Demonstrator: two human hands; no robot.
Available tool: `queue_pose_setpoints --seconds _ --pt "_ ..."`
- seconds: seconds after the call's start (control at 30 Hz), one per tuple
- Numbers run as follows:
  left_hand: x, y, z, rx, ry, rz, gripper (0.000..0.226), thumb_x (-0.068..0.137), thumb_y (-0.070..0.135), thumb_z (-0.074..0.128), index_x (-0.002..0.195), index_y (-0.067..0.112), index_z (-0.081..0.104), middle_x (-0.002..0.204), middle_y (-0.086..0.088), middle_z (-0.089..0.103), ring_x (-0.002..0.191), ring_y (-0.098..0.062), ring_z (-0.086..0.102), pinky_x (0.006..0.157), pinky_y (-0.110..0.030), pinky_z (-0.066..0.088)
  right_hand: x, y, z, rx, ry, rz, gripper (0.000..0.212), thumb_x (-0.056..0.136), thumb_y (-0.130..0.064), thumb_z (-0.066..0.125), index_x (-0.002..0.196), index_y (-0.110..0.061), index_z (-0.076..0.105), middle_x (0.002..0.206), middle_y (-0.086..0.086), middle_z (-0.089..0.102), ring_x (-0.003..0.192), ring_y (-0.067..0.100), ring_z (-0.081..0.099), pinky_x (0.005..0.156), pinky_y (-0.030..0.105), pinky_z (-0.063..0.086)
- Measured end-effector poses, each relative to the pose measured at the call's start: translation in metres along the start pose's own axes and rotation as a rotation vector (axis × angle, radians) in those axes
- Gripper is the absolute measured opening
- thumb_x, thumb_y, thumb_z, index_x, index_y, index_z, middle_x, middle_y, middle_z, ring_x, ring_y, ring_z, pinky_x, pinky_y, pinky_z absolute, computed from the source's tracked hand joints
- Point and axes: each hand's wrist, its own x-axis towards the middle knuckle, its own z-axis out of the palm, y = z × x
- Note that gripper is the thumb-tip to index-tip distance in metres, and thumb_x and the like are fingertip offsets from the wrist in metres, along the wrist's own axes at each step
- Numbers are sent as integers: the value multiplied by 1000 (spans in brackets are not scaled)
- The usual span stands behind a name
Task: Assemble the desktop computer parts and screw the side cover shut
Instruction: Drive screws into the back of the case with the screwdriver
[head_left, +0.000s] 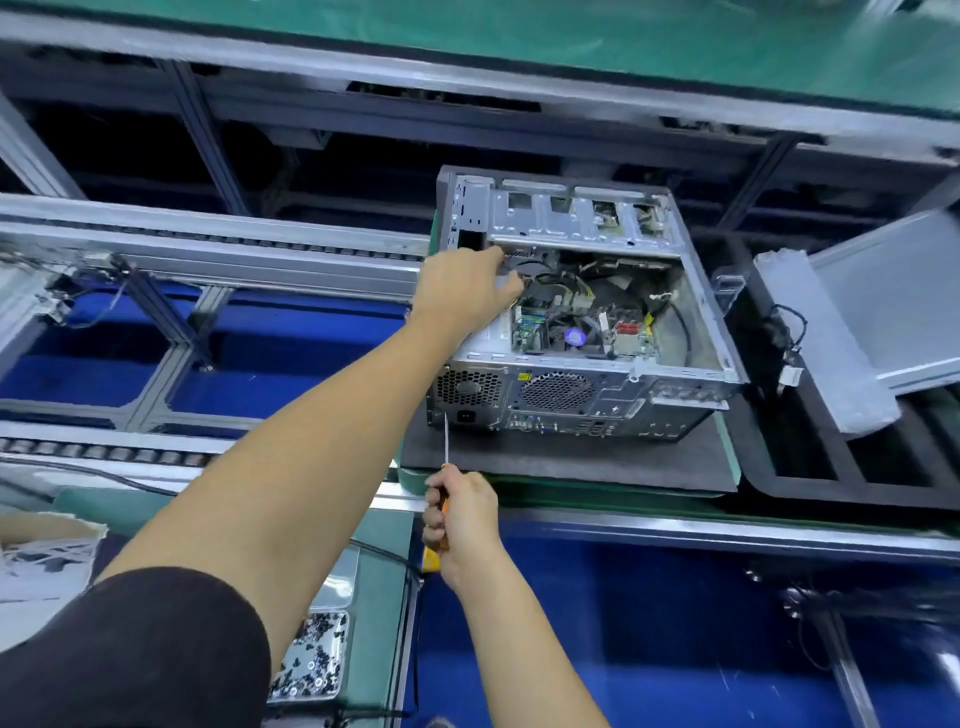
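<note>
We find the computer case (582, 312) lying on its side on a dark foam mat (571, 457), its open side facing up and its rear panel, with fan grille and ports, turned toward us. Inside, the motherboard (576, 327) and a tangle of cables (561, 283) are exposed. The side cover (893, 306) is off and rests tilted to the right of the case, partly over a black compartmented tray (810, 467), with a bubble-wrap sheet (826, 353) leaning against it.

Our left hand (467, 286) reaches into the upper left corner of the case, fingers curled at the edge of the drive bay; we cannot tell what, if anything, they grasp. Our right hand (460, 519) is closed around the orange handle of a screwdriver (445, 467), whose thin shaft points up toward the rear left corner of the case, the tip close to the panel.

Nearer to us, at lower left, a clear container of dark screws (317, 660) sits on the green bench (379, 530). A roller conveyor (156, 244) runs off to the left of the case.
</note>
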Motion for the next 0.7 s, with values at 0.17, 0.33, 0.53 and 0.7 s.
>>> queue_pose_setpoints --seconds 0.17,0.33,0.53,0.7 --pt "0 -1 -9 -206 -33 -140 19 95 31 36 95 16 48 65 -2 55 60 -28 53 51 -32 28 -33 -54 -22 -6 -13 -21 11 90 -6 51 82 -12 46 55 -2 48 41 13 33 41 20 20" --pt "-1 1 -19 -278 -26 -209 6 98 19 37 102 16 41 69 -5 58 56 -26 53 53 -36 42 -55 -103 -46 -60 -34 -80 16 89 -4 46 78 -14 41 53 -2 46 40 13 29 40 20 19" --pt "-4 8 -27 -352 -70 -179 7 99 9 35 97 15 38 72 -7 54 60 -26 52 52 -43 42 -58 -172 -69 -63 -57 -188 15 92 -4 43 81 -13 41 55 -1 45 41 13 28 41 21 18" --pt "9 20 -27 -666 -80 -211 15 104 5 31 104 11 45 85 -6 56 72 -23 49 60 -39 38 -40 -237 -92 -107 -75 -261 19 89 0 44 78 -14 39 54 -2 43 41 12 27 39 21 19"
